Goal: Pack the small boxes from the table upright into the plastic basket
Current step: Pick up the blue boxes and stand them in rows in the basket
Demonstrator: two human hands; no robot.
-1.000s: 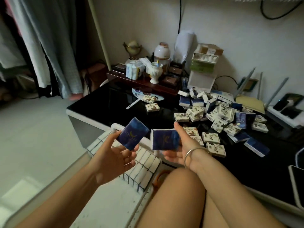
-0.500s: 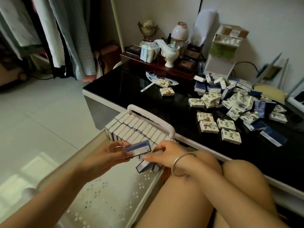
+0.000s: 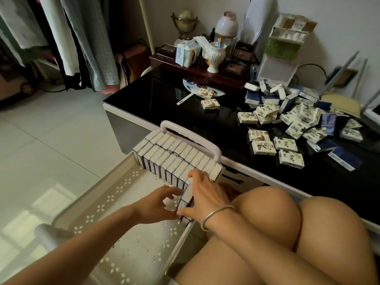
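Boxes (image 3: 186, 199) now down in basket (image 3: 133, 243); right hand (image 3: 205, 194) around them; grip of left hand (image 3: 156, 206) hidden

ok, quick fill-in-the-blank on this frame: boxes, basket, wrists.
1. The packed boxes stand upright in ___ rows inside the basket.
2. The bracelet sits on the ___ wrist.
3. The loose boxes lie on a glossy ___ table.
Missing words: two; right; black.
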